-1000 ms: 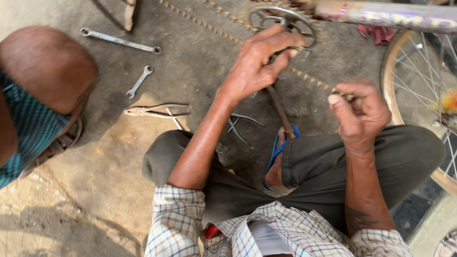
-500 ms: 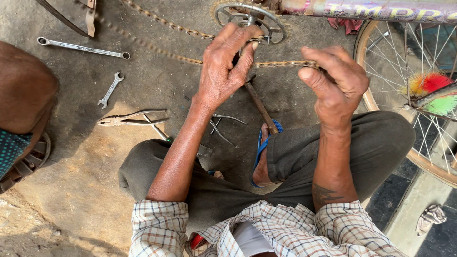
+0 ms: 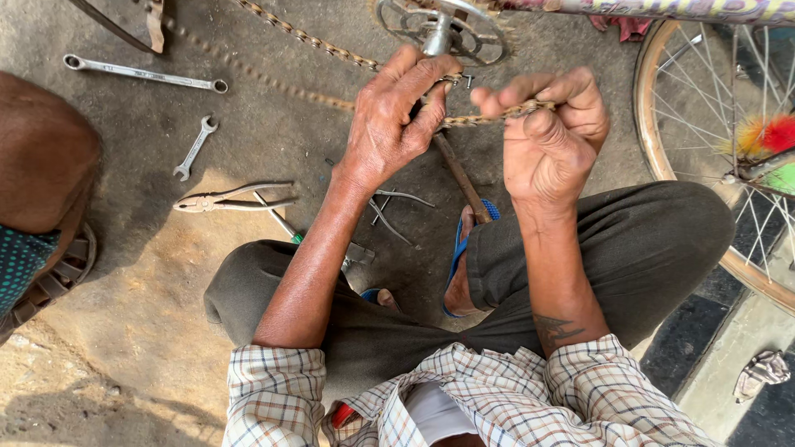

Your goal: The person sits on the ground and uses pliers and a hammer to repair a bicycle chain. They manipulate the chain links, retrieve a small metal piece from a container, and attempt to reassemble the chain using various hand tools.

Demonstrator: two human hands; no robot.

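Only head view: rusty bicycle chain point(image 3: 464, 121) stretched across upper centre of frame, just below the chainring point(image 3: 439, 29). Left hand point(image 3: 393, 116) curled, grip closed on the chain. Right hand point(image 3: 551, 124) fisted, pinching chain at its right end. Pliers point(image 3: 232, 199) on floor, left.

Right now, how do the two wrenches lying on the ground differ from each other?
The long wrench is much longer and thinner than the small wrench. The long wrench shows ring ends; the small wrench shows open, forked ends. The long wrench lies nearly level across the picture, while the small wrench lies on a steep slant, nearer the pliers. Both are grey metal, flat on the ground, and untouched by either hand.
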